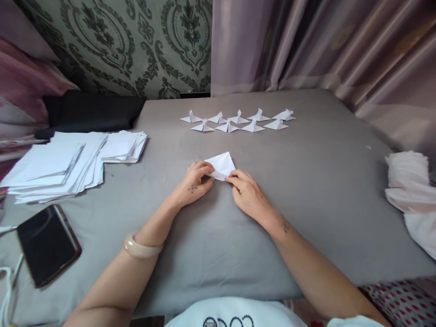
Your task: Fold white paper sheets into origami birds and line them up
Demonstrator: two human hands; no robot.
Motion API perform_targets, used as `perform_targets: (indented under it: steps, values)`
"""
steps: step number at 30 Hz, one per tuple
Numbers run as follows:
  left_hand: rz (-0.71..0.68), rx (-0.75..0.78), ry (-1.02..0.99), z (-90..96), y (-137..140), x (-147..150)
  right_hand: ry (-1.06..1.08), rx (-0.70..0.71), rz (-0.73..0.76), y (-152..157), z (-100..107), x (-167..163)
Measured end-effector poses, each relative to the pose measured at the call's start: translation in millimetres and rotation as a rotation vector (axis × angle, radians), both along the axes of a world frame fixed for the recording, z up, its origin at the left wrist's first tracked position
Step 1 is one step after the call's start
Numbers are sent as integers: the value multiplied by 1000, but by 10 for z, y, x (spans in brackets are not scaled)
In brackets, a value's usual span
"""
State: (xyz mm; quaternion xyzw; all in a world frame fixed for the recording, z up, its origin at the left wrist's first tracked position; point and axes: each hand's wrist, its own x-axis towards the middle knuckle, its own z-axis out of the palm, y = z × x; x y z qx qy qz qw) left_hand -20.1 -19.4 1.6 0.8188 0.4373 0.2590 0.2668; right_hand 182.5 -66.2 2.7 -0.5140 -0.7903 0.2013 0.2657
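Observation:
Between my two hands is a small folded sheet of white paper (pixel 222 164), creased and roughly diamond-shaped, just above or on the grey cloth. My left hand (pixel 195 182) pinches its left corner between thumb and fingers. At the lower right edge, my right hand (pixel 248 193) grips the paper with its fingertips, the thumb partly hidden. Beyond the hands, several folded white paper birds (pixel 228 126) stand in two rows with their wings spread.
Stacks of white paper (pixel 64 163) lie at the left, in front of a black folded item (pixel 95 111). Nearer is a phone (pixel 49 245) with a white cable (pixel 8 281). White fabric (pixel 408 181) lies at the right edge of the grey-covered table (pixel 323 181). Curtains hang behind.

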Motion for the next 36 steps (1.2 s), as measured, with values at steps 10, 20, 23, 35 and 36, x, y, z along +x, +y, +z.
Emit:
perform_targets:
  steps: [10, 20, 23, 35, 36]
  values:
    - [16, 88, 84, 5, 6, 21, -65, -9, 34, -28, 46, -4]
    - [251, 380, 138, -100, -31, 195, 61, -40, 29, 11, 0, 35]
    - [139, 351, 149, -139, -21, 180, 130, -104, -9, 33, 13, 50]
    - [-201, 332, 224, -45, -78, 154, 382, -395, -356, 171, 26, 178]
    - [-209, 332, 249, -28, -91, 147, 361, -404, -372, 175, 35, 190]
